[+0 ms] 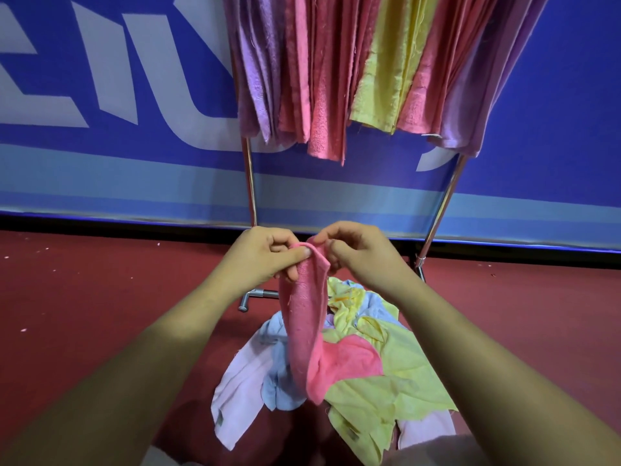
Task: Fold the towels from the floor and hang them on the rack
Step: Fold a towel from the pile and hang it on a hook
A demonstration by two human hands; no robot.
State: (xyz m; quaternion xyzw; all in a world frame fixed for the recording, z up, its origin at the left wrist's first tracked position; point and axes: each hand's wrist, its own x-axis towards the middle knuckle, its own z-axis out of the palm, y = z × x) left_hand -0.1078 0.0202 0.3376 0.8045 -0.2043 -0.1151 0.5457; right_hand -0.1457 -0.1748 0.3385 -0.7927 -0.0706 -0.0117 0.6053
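Both hands, left hand [265, 252] and right hand [356, 252], pinch the top edge of a pink terry towel [307, 317] hanging over the heap of pastel cloth towels [386, 375] on the red floor [100, 297]; at 12 o'clock stands the chrome rack [249, 183] with hung towels [336, 68].

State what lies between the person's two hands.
In the head view, the top edge of the pink towel, pinched by the left hand and the right hand.

Your view is evenly lit, moderately bright, with strongly saturated colours; the light seems to come from above. Soft shadow sits under the towel pile [386, 381] on the floor [84, 297]. Thin glare streaks run along the rack legs [249, 183]. Wide-angle bend: the banner [100, 163] edge curves, and your forearms [161, 348] stretch and darken toward the lower corners. The centre is sharp; the hanging towels [322, 79] are slightly soft.
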